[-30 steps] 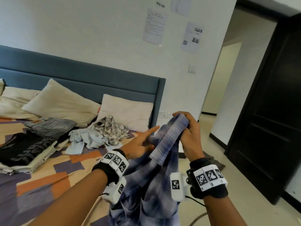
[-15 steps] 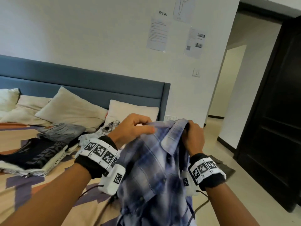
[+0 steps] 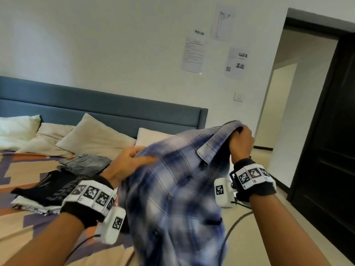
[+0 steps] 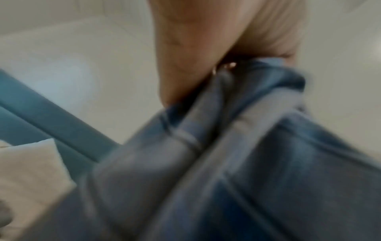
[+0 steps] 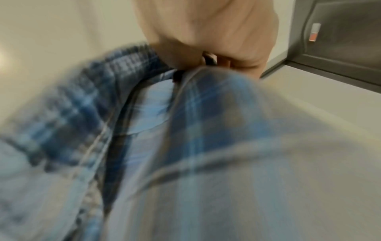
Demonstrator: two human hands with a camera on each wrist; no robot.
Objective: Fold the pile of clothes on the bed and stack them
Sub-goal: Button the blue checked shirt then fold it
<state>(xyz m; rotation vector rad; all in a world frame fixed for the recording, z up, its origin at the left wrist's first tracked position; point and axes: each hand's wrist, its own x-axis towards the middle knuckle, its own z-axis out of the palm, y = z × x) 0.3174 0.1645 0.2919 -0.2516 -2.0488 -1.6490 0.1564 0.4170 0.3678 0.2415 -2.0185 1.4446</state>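
A blue and white plaid shirt [image 3: 172,189] hangs in the air between my two hands, above the bed's right edge. My left hand [image 3: 130,162] grips its left shoulder area, fingers curled into the cloth. My right hand [image 3: 241,143] holds the collar end higher up, fist closed round the fabric. Both wrist views are blurred; each shows the plaid shirt [image 4: 247,163] [image 5: 185,146] bunched under curled fingers. On the bed [image 3: 28,237] lie a folded black garment with lettering [image 3: 53,187] on a light folded one, and folded grey jeans [image 3: 84,164] behind it.
Pillows [image 3: 92,139] lean against the blue headboard [image 3: 115,108]. Papers [image 3: 194,54] are taped to the white wall. A dark open door [image 3: 330,150] and doorway stand at the right, with bare floor below. A cable [image 3: 236,223] trails from my right wrist.
Both hands have lifted the shirt and spread apart. The left hand went from straight fingers to a grip on the cloth. The loose clothes near the pillows are now hidden behind the shirt.
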